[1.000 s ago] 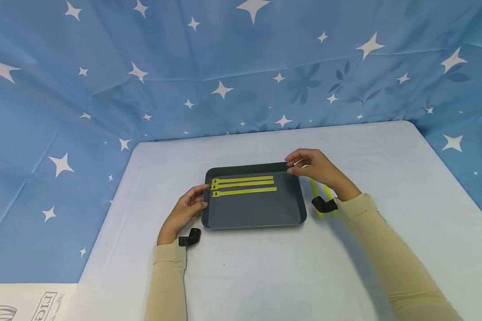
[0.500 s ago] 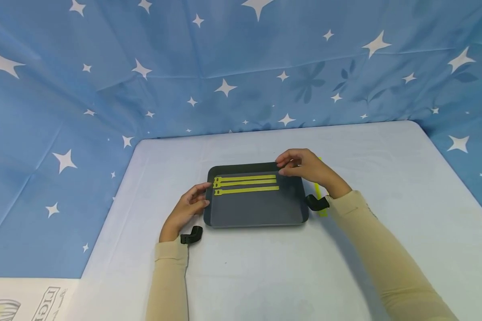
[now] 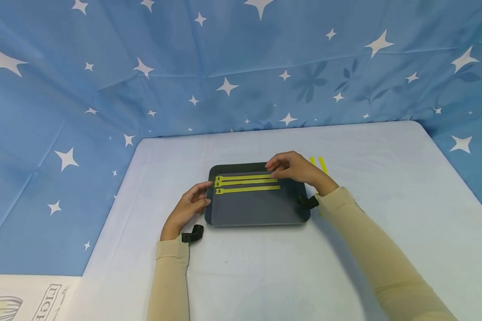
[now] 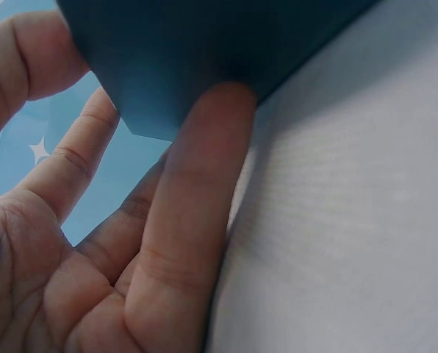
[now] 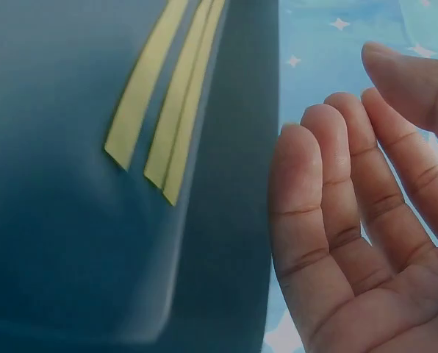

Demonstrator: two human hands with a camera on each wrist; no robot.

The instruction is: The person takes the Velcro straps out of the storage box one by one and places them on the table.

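Observation:
A dark grey tray [image 3: 257,210] lies on the pale table, with three yellow straps [image 3: 247,183] side by side in its far half. My left hand [image 3: 190,203] rests against the tray's left edge; in the left wrist view its straight fingers [image 4: 197,191] touch the tray's corner [image 4: 204,44]. My right hand [image 3: 291,169] hovers over the tray's far right part, beside the right ends of the straps. In the right wrist view its fingers [image 5: 336,213] are straight and hold nothing, next to the strap ends [image 5: 167,118] on the tray [image 5: 57,235].
Two more yellow straps [image 3: 318,164] lie on the table [image 3: 265,272] just right of the tray, partly behind my right hand. Blue star-patterned cloth [image 3: 225,67] walls the table at the back and sides. A printed box [image 3: 24,303] shows at the lower left.
My right hand has moved left from the tray's far right corner to over the strap ends, uncovering the two straps on the table. The left hand has stayed at the tray's left edge.

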